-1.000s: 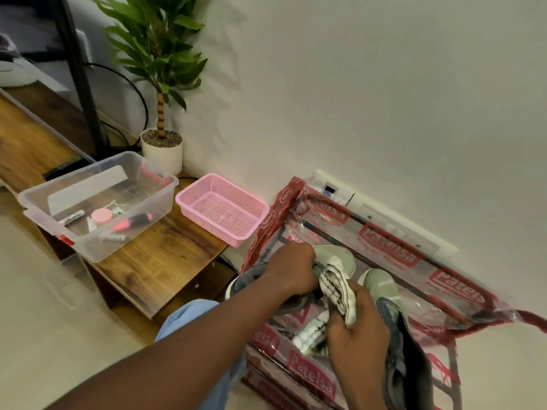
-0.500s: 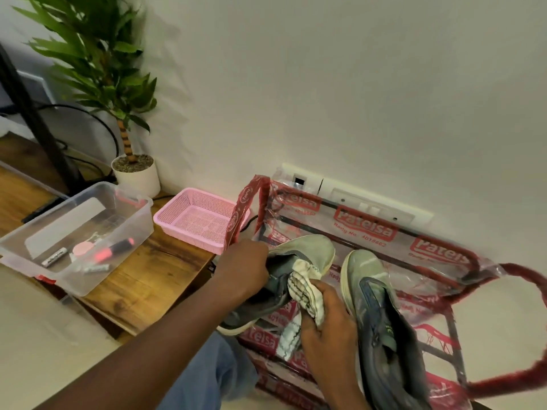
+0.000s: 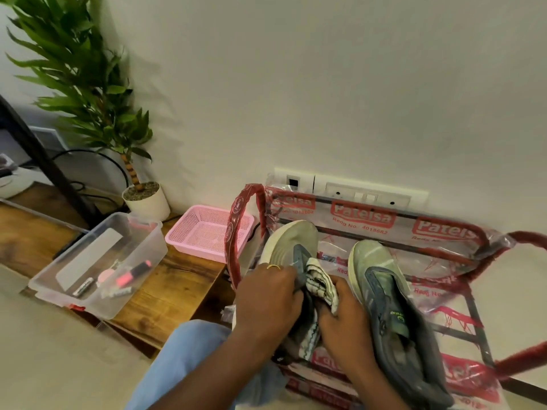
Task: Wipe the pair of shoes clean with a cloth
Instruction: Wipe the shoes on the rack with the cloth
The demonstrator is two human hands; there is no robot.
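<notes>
left hand: your left hand (image 3: 266, 297) is curled round the near half of the held shoe (image 3: 288, 244), with the fingers wrapped over its upper. this is judged a steadying grip, so the shoe does not turn under the wipe.
right hand: your right hand (image 3: 344, 329) is closed on a bunched striped cloth (image 3: 319, 284) and holds it against the shoe's right side, just beside the left hand.
cloth: it is bunched rather than spread, which is judged to give a firm pad for rubbing.
held shoe, place: it sits at the centre of the scene over the wrapped frame (image 3: 444, 232). whether its toe rests on the plastic cannot be told.
held shoe, axis: the long axis runs near to far. the toe points far, towards the wall, and the heel is hidden under your hands.
second shoe: the second shoe (image 3: 384, 294) lies on the frame just right of your right hand, roughly parallel, toe far and opening up. it is judged parked within reach for its turn.
surroundings: a pink basket (image 3: 207, 235) and a clear box (image 3: 148, 247) stand on the wooden surface (image 3: 174, 288) at left, apart from the work.
progress: judged mid-wipe on the first shoe.
</notes>
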